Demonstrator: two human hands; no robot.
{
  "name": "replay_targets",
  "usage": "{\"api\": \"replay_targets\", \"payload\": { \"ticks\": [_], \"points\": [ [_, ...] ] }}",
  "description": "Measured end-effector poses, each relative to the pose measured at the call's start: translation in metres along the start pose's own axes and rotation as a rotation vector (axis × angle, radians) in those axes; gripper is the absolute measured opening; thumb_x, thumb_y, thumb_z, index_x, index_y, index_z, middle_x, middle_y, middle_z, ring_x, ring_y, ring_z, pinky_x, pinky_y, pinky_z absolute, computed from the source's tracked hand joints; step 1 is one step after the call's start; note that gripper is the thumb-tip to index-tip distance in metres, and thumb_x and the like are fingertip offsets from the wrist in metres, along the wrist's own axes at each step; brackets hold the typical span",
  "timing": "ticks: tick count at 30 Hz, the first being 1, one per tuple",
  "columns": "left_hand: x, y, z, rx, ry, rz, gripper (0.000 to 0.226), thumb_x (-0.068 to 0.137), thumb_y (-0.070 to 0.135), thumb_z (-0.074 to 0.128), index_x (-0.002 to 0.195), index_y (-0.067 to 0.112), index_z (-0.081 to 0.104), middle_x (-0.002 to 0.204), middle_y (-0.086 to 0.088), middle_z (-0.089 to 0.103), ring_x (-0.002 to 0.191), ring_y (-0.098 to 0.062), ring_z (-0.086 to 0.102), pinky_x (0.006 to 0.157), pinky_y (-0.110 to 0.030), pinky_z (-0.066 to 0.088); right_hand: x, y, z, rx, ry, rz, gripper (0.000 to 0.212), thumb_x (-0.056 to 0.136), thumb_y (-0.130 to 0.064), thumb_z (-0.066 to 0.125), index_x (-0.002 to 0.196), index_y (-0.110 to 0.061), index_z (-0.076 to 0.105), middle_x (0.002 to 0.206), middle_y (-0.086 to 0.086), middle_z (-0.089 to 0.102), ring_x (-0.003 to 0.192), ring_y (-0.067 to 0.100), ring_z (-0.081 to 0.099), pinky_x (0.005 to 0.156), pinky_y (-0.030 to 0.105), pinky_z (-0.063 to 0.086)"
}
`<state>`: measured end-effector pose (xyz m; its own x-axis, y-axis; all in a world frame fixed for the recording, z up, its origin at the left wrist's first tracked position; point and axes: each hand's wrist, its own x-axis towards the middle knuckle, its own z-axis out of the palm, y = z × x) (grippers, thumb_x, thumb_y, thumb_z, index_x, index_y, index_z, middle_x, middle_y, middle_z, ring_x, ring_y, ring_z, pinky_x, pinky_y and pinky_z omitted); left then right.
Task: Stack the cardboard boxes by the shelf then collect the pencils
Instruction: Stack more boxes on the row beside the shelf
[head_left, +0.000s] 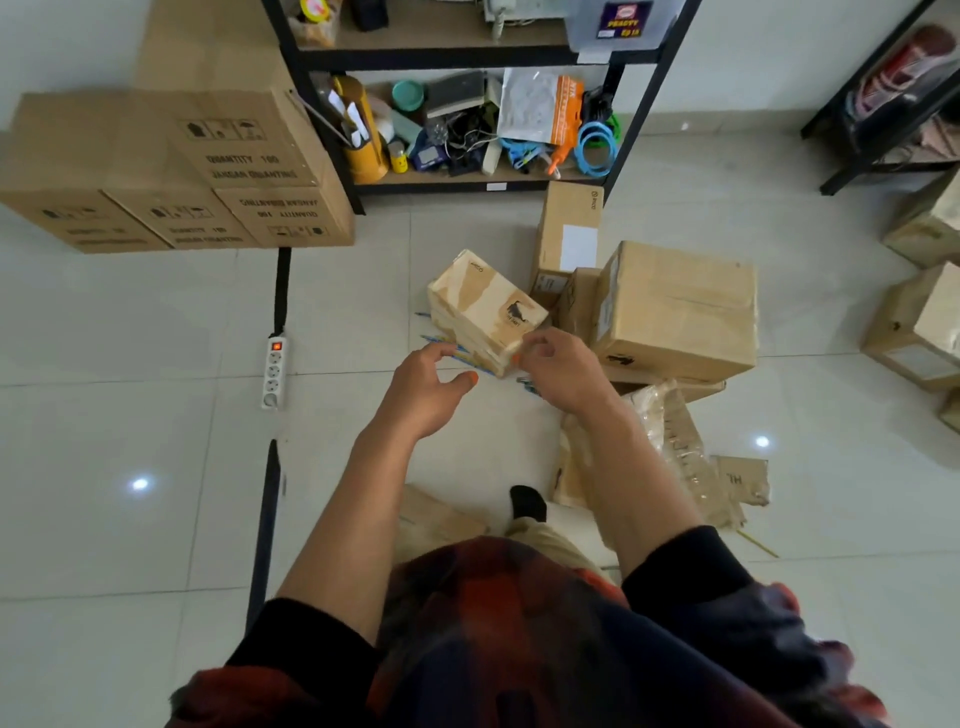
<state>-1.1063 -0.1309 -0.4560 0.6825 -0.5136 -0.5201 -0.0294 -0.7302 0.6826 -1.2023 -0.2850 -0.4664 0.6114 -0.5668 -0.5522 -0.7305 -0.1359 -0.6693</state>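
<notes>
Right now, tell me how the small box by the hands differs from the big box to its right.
The small box is pale, tape-wrapped and elongated; the big box is plain brown and far bulkier. The small box lies on the floor over scattered pencils, with the right hand touching its near end; the big box rests on flattened cardboard, untouched. Both are closed cardboard.

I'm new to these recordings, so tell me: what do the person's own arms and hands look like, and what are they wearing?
Two bare hands, the left hand and the right hand, with bare forearms. Orange polish shows on the thumbnails. The dark sleeves are pushed up towards the elbows; they belong to a red and dark patterned top. No gloves, watch or rings show.
</notes>
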Motion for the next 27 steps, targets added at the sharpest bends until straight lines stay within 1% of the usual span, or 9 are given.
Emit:
{"api": "replay_targets", "payload": {
  "ticks": [3,6,12,18,20,22,24,26,27],
  "points": [
    [0.004,0.029,0.032,0.007,-0.006,0.008,0.049,0.092,0.031,0.065,0.138,0.02,0.05,0.145,-0.003,0.047,0.132,-0.022,0.044,0.1,-0.027,0.035,0.012,0.012,-0.033,0.024,0.006,-0.001,0.039,0.089,-0.032,0.061,0.126,-0.022,0.06,0.122,0.003,0.062,0.11,0.022,0.058,0.093,0.033,0.047],
    [0.009,0.046,0.048,0.021,-0.021,0.018,0.049,0.092,0.031,0.065,0.137,0.019,0.051,0.143,-0.001,0.049,0.131,-0.02,0.045,0.093,-0.023,0.033,0.018,0.025,-0.05,0.075,0.028,0.01,0.038,0.091,-0.03,0.061,0.127,-0.02,0.059,0.117,-0.001,0.061,0.106,0.02,0.058,0.088,0.033,0.048],
    [0.029,0.075,0.063,0.028,-0.028,0.019,0.047,0.093,0.029,0.064,0.137,0.019,0.051,0.143,0.0,0.049,0.13,-0.019,0.045,0.092,-0.023,0.032,0.036,0.039,-0.073,0.07,0.033,0.043,0.029,0.093,-0.03,0.059,0.12,-0.02,0.061,0.107,-0.004,0.057,0.108,0.023,0.059,0.093,0.042,0.051],
    [0.055,0.082,0.065,0.044,-0.045,-0.02,0.049,0.093,0.03,0.064,0.139,0.019,0.049,0.145,-0.001,0.048,0.133,-0.02,0.043,0.094,-0.024,0.031,0.063,0.035,-0.081,0.1,-0.006,0.06,0.04,0.093,-0.029,0.058,0.132,-0.018,0.056,0.123,0.0,0.06,0.114,0.019,0.056,0.088,0.029,0.043],
    [0.069,0.084,0.063,0.061,-0.067,-0.032,0.049,0.093,0.029,0.064,0.138,0.018,0.049,0.144,-0.001,0.048,0.132,-0.021,0.044,0.093,-0.023,0.032,0.077,0.032,-0.084,0.113,-0.019,0.079,0.041,0.094,-0.028,0.059,0.134,-0.018,0.055,0.123,-0.001,0.06,0.111,0.017,0.055,0.086,0.027,0.041],
    [0.092,0.088,0.059,0.083,-0.101,-0.03,0.047,0.093,0.029,0.064,0.137,0.018,0.051,0.142,-0.002,0.049,0.13,-0.021,0.046,0.093,-0.023,0.032,0.097,0.028,-0.088,0.139,0.0,0.107,0.04,0.093,-0.029,0.059,0.132,-0.019,0.056,0.121,-0.003,0.059,0.104,0.016,0.056,0.084,0.029,0.046],
    [0.117,0.097,0.055,0.121,-0.15,-0.02,0.05,0.093,0.03,0.065,0.138,0.017,0.049,0.143,-0.002,0.049,0.13,-0.021,0.046,0.094,-0.024,0.034,0.115,0.023,-0.094,0.183,0.051,0.139,0.037,0.092,-0.029,0.059,0.128,-0.019,0.057,0.121,0.0,0.061,0.091,0.016,0.061,0.072,0.027,0.051],
    [0.148,0.103,0.052,0.166,-0.194,0.0,0.052,0.093,0.031,0.064,0.14,0.017,0.047,0.144,-0.003,0.048,0.13,-0.022,0.046,0.096,-0.025,0.035,0.139,0.02,-0.095,0.207,0.097,0.164,0.037,0.093,-0.027,0.058,0.129,-0.017,0.057,0.119,0.0,0.061,0.082,0.013,0.058,0.055,0.016,0.043],
    [0.158,0.105,0.052,0.191,-0.204,0.014,0.052,0.093,0.03,0.064,0.14,0.018,0.047,0.144,-0.003,0.048,0.13,-0.022,0.046,0.096,-0.026,0.035,0.145,0.019,-0.094,0.197,0.101,0.16,0.038,0.094,-0.026,0.058,0.13,-0.017,0.057,0.12,-0.001,0.06,0.085,0.013,0.057,0.05,0.011,0.039]
  ]
}}
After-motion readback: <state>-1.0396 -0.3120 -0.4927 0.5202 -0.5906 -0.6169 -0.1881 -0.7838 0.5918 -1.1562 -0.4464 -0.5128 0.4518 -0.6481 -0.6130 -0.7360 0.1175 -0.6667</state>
